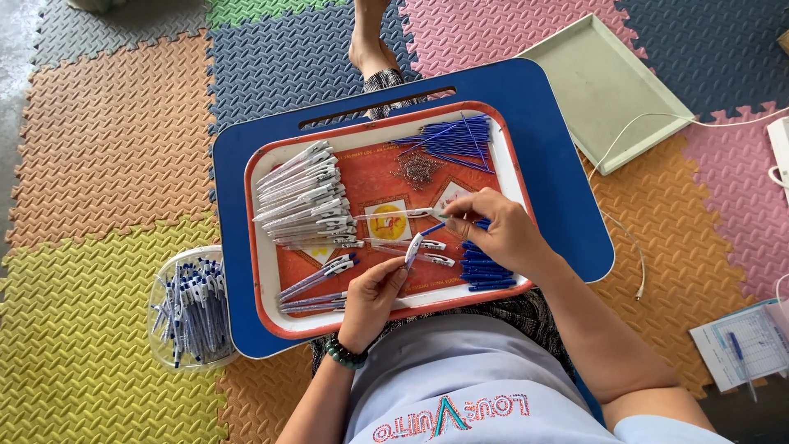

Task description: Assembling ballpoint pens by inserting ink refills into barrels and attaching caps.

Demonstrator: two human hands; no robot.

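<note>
- A clear tub of finished pens (191, 308) sits at the far left on the floor mats.
- White pen barrels (306, 197) are piled on the left of the orange tray (271, 316).
- The left hand (374, 298) pinches a pen barrel (412, 251), held up over the tray's near middle.
- The right hand (503, 233) pinches a blue refill (433, 228) just beside that barrel's tip.
- Blue refills (452, 140) lie at the tray's far right.

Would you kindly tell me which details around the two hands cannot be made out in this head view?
- Right hand: what its fingertips pinch is covered by the fingers.
- Pen barrel in the left hand: its lower end is hidden by the fingers.
- Small metal parts on the tray: too small to identify.
- Tub of pens: its bottom is buried under the pens.
</note>
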